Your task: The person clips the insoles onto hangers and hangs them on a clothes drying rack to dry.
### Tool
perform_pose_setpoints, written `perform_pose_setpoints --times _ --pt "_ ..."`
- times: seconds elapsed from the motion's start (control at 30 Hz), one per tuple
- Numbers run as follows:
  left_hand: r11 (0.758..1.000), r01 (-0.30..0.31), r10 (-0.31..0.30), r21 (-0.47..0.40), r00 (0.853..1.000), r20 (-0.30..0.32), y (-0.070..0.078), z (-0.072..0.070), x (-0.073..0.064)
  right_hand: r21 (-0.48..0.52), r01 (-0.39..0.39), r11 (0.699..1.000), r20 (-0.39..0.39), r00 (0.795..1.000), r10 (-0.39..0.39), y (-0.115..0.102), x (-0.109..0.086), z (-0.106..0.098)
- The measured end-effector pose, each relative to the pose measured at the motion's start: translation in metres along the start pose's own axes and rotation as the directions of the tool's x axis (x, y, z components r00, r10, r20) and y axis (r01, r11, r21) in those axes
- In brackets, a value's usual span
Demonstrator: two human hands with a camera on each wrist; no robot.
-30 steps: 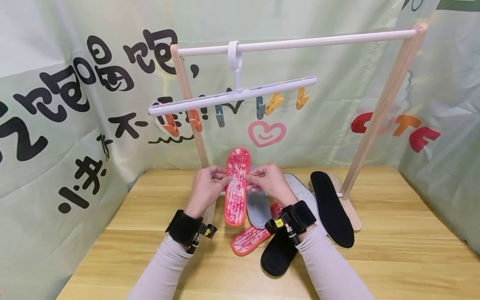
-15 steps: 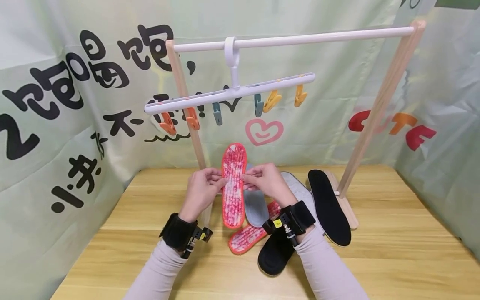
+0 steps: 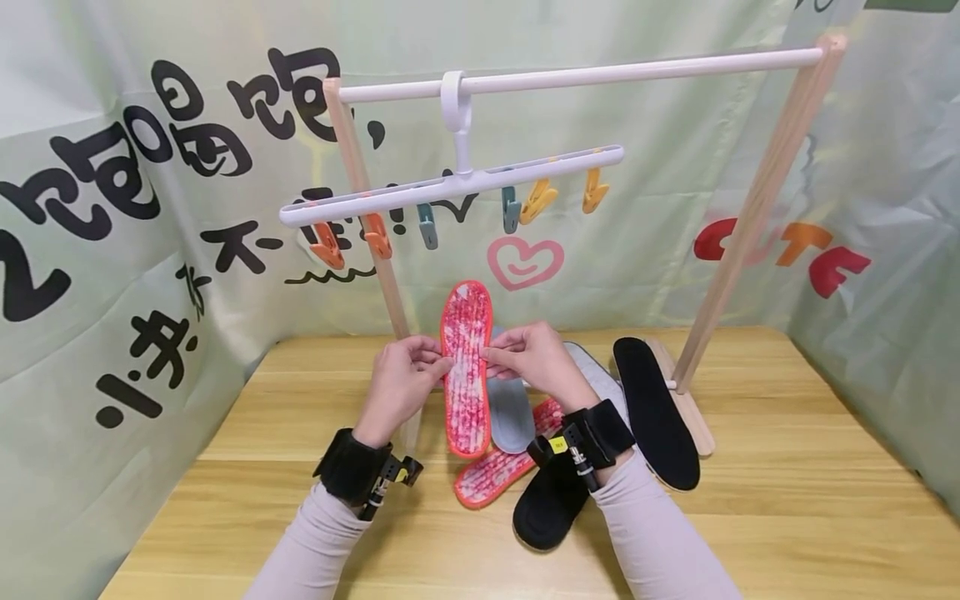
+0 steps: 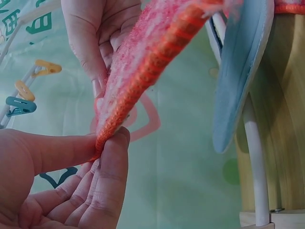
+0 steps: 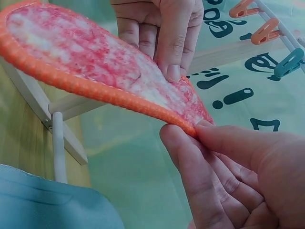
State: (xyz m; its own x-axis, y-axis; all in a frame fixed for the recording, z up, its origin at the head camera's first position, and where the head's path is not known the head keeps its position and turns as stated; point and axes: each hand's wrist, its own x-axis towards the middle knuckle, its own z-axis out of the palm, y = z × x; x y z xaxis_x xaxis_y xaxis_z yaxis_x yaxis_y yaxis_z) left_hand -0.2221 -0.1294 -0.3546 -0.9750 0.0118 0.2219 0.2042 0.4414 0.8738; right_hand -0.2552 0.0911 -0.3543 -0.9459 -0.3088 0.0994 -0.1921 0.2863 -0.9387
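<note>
A fuzzy red-and-white insole [image 3: 467,375] with an orange stitched edge is held upright above the table. My left hand [image 3: 401,379] pinches its left edge between thumb and fingers. On the opposite edge my right hand [image 3: 536,358] pinches it the same way. The right wrist view shows the thumb and forefinger of my right hand [image 5: 228,171] on the orange border. Behind the held insole stands a grey-blue insole [image 3: 512,417], partly covered. A matching red insole [image 3: 491,477] lies on the table below, its far end under my right wrist.
A white hanger [image 3: 457,183] with orange, teal and yellow clips [image 3: 538,200] hangs from the rack's white bar [image 3: 637,72]. Black insoles [image 3: 656,412] lie at right and beneath my right wrist, near a light grey insole [image 3: 596,371]. A wooden post [image 3: 757,217] stands at right.
The head view has shifted slightly, so the rack and hands sit a little further left and higher. Both hands keep the same pinch on the red insole.
</note>
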Motion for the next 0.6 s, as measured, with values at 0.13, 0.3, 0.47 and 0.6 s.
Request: perform_pose_setpoints --times 0.13,0.3,0.47,0.6 --pt "1.0 0.002 -0.002 -0.001 1.0 0.006 0.0007 -0.0009 -0.0004 -0.001 -0.006 1.0 0.001 1.0 0.006 -0.0009 0.0 0.0" --pt "1.0 -0.002 0.002 -0.004 1.0 0.01 0.0017 -0.0014 -0.0007 0.004 -0.02 1.0 -0.001 1.0 0.02 -0.0016 0.0 -0.0001" --pt "1.0 0.004 -0.003 -0.012 1.0 0.013 0.0024 -0.0022 -0.0014 0.002 -0.028 1.0 0.001 1.0 0.028 -0.0011 0.0005 0.0005" --pt "1.0 0.0 0.0 0.003 1.0 0.016 0.0025 -0.0041 -0.0023 -0.001 -0.02 1.0 0.005 1.0 0.02 -0.0019 -0.0006 0.0015"
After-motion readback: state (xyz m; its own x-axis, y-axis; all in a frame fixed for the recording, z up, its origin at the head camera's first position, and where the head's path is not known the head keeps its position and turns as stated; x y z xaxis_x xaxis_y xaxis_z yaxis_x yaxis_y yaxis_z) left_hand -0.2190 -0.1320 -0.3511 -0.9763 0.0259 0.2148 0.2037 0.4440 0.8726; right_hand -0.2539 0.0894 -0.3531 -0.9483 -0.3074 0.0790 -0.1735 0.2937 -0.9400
